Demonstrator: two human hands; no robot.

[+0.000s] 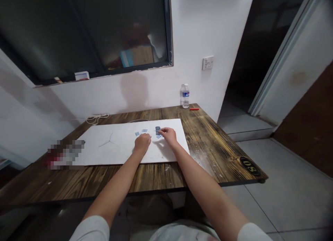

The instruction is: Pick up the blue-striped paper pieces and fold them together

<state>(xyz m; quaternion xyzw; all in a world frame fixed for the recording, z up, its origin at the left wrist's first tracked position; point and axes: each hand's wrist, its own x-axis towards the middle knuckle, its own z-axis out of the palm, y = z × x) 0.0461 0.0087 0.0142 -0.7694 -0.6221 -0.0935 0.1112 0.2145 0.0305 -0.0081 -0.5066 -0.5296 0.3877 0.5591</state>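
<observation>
Both my arms reach out over a white sheet (114,147) that lies on a dark wooden table (208,144). My right hand (168,134) pinches a small blue-striped piece (157,130) at the sheet's far middle. My left hand (142,142) rests just left of it, fingers curled under, and what they hold is hidden. Several more small blue-striped pieces (140,132) lie on the sheet just beyond my left hand.
A clear water bottle (185,95) stands at the table's back right by the wall, with a red pen (194,109) beside it. A white cord (96,118) is coiled at the back left. An open doorway is to the right.
</observation>
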